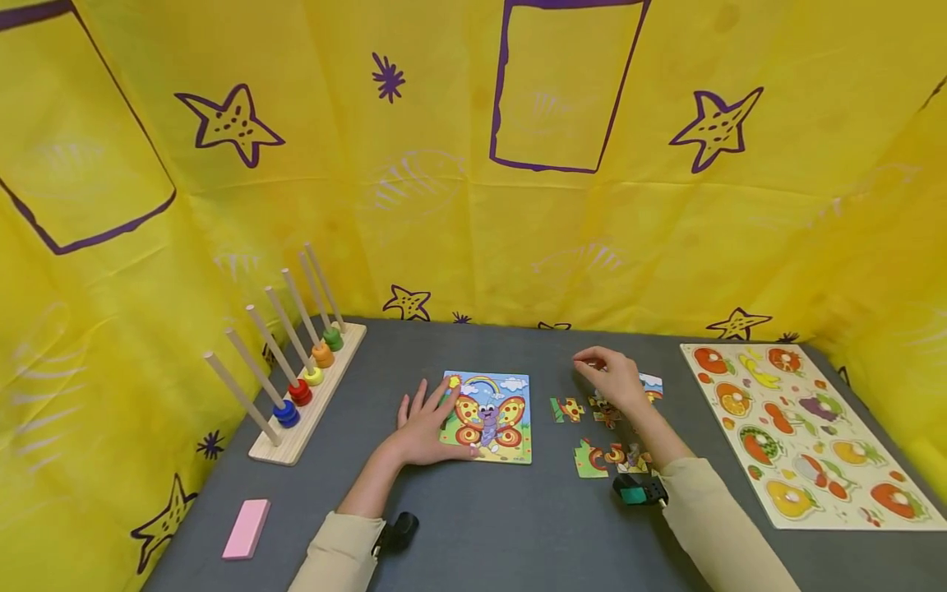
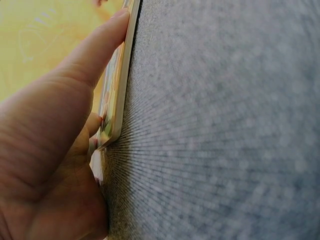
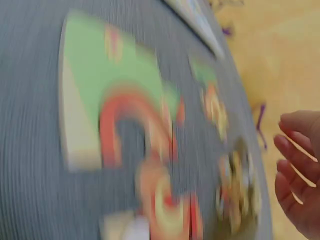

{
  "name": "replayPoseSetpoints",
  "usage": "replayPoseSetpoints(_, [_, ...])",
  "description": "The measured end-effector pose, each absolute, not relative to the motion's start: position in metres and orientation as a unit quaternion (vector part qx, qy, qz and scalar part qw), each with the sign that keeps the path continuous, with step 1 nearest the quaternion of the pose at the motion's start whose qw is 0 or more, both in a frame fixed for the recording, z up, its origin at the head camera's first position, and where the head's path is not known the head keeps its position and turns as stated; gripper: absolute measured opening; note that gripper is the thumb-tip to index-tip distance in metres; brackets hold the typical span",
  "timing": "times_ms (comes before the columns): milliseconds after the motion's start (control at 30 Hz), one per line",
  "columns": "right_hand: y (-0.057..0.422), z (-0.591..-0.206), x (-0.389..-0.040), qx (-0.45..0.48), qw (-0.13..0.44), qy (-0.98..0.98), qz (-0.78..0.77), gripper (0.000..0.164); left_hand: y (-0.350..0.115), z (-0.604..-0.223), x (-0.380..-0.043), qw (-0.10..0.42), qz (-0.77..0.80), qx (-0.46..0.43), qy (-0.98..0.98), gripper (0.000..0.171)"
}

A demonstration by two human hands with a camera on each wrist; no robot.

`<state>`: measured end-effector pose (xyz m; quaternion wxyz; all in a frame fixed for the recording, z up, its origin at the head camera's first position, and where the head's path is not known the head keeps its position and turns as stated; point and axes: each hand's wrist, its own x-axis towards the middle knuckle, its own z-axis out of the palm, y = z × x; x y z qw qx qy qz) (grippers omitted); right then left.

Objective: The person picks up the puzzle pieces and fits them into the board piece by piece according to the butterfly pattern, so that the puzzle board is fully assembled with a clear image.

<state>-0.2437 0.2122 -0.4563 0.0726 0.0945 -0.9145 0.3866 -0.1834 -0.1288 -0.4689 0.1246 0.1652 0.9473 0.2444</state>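
Observation:
A square butterfly picture board [image 1: 488, 419] lies flat on the table. My left hand [image 1: 429, 427] rests on its left side with fingers spread, the thumb [image 2: 107, 42] along the near edge. Right of the board are loose jigsaw pieces: a small one [image 1: 568, 409], a green corner piece [image 1: 590, 460] and others below and behind my right hand. That hand [image 1: 612, 376] hovers over the far pieces with fingers loosely bent. In the right wrist view, nothing shows between its fingers [image 3: 295, 150]; the pieces there, including the green one [image 3: 110, 65], are blurred.
At the left stands a wooden peg rack [image 1: 277, 448] with coloured rings on several pegs. A pink block [image 1: 247, 529] lies near the front left. A large fruit puzzle board [image 1: 799, 436] covers the right side. A yellow patterned cloth [image 1: 473, 214] hangs behind the grey table.

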Motion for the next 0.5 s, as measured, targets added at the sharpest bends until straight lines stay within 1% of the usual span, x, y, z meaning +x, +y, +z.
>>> replayPoseSetpoints(133, [0.239, -0.463, -0.245, 0.089, 0.087, -0.932, 0.34, 0.03, -0.128, -0.469, -0.184, 0.125, 0.24, 0.165, 0.948, 0.109])
replayPoseSetpoints(300, [0.251, -0.466, -0.246, 0.091, 0.09, -0.949, 0.288, 0.047, -0.128, -0.468, -0.183, 0.124, 0.24, 0.166, 0.948, 0.109])
replayPoseSetpoints(367, [0.252, -0.467, -0.245, 0.087, 0.083, -0.952, 0.281, 0.049, -0.128, -0.469, -0.183, 0.123, 0.242, 0.166, 0.948, 0.109])
replayPoseSetpoints(500, [0.252, -0.469, -0.246, 0.077, 0.08, -0.952, 0.287, 0.045, -0.128, -0.469, -0.184, 0.124, 0.243, 0.166, 0.948, 0.109])
